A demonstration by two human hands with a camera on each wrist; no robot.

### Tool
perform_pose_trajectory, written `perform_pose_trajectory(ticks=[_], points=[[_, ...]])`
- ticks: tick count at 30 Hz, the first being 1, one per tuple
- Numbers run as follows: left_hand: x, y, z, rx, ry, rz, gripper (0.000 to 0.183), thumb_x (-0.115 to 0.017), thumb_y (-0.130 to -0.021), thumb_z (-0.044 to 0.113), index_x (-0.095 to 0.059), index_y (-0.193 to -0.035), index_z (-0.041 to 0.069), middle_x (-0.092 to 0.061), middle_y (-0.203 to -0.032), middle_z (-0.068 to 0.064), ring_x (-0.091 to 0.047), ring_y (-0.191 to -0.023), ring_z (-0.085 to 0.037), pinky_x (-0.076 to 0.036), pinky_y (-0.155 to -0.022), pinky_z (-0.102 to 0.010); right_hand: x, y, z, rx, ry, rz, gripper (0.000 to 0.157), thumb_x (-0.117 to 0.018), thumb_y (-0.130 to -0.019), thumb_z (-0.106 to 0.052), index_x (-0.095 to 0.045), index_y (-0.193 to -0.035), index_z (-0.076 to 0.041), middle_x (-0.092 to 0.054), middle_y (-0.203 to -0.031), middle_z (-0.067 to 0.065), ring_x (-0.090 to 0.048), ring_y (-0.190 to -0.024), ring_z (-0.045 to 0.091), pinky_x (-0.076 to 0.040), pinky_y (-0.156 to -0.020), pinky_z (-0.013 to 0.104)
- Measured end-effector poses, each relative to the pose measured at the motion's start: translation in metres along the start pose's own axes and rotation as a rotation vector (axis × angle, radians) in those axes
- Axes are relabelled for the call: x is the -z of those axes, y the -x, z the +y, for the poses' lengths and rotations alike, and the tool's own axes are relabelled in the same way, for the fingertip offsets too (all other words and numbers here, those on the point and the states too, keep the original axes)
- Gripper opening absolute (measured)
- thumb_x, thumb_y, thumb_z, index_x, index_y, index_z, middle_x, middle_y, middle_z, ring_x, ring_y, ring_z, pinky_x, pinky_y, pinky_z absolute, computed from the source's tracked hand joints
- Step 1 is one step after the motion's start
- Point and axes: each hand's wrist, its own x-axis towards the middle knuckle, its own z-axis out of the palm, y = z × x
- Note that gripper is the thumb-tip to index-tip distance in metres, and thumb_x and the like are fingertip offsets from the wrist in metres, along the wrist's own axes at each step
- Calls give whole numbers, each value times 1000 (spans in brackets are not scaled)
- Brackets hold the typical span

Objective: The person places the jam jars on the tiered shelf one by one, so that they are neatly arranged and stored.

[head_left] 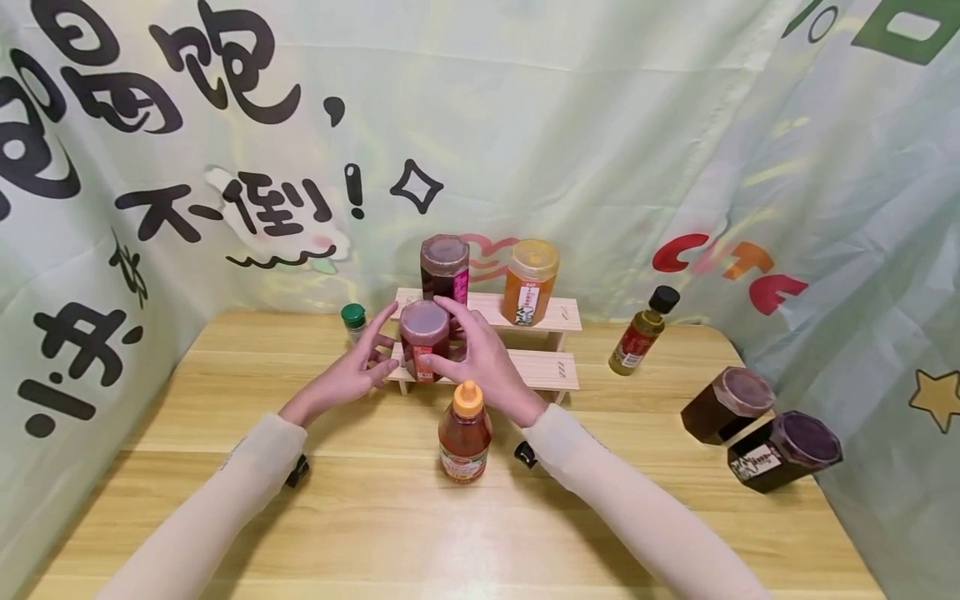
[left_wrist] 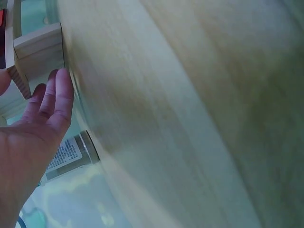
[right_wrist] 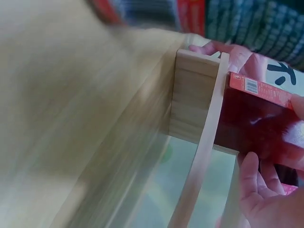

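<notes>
A dark red octagonal jar (head_left: 424,337) with a pale lid and a red label stands at the left end of the lower step of a wooden rack. My right hand (head_left: 480,354) grips it from the right, thumb at the front and fingers round the back. In the right wrist view, this jar (right_wrist: 259,126) sits on the step's board with my right hand (right_wrist: 273,194) around it. My left hand (head_left: 352,371) is just left of the jar, fingers spread and holding nothing. The left wrist view shows my left hand (left_wrist: 40,123) beside the rack's end.
On the upper step (head_left: 487,305) stand a dark jar (head_left: 444,268) and an amber jar (head_left: 531,283). A sauce bottle (head_left: 464,442) stands in front, a green-capped bottle (head_left: 354,321) behind my left hand. An oil bottle (head_left: 637,337) and two dark jars (head_left: 726,407) are at right.
</notes>
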Motion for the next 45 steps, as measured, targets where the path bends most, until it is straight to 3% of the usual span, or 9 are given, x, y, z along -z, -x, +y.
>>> perform_pose_trajectory(ticks=[7, 17, 21, 27, 40, 45], points=[[0, 0, -1, -20, -1, 13, 94, -61, -110, 0, -6, -177, 35, -46, -152, -34, -67, -105, -38, -64, -78, -49, -2, 0, -1, 2, 17, -8, 87, -90, -95, -24, -41, -168, -23, -55, -147, 9, -57, -128, 21, -56, -103, 40], [-2, 0, 0, -53, -5, 13, 94, -61, -109, -1, -6, -178, 32, -47, -154, -32, -69, -100, -36, -65, -76, -49, 6, 6, -1, 54, 29, -5, 86, -87, -96, -19, -39, -168, -22, -56, -147, 6, -58, -130, 20, -58, -102, 46], [-3, -2, 1, -45, 3, 20, 94, -61, -109, -2, -7, -178, 31, -47, -153, -33, -69, -101, -37, -65, -76, -49, 15, 12, -4, 44, -33, 1, 85, -86, -97, -15, -38, -168, -19, -56, -147, 9, -62, -129, 24, -60, -101, 47], [-2, -2, -1, -16, 20, 36, 92, -62, -109, -1, -10, -177, 33, -48, -151, -34, -69, -105, -40, -66, -76, -50, 32, 24, -8, 14, -102, 38, 78, -80, -100, -7, -40, -166, -15, -60, -141, 15, -66, -123, 26, -63, -95, 44], [-1, -1, -3, -41, 11, 42, 93, -64, -108, -1, -10, -177, 30, -50, -149, -35, -71, -102, -38, -66, -73, -50, 87, 62, -9, -12, -49, 151, 60, -74, -101, 0, -50, -155, -6, -64, -136, 15, -70, -118, 27, -61, -92, 42], [0, 0, -2, -38, 16, 38, 93, -64, -108, 0, -10, -177, 30, -50, -150, -36, -70, -102, -40, -66, -73, -50, 112, 82, -11, -42, -23, 191, 54, -71, -104, -4, -52, -154, -8, -64, -136, 16, -70, -119, 29, -59, -92, 34]])
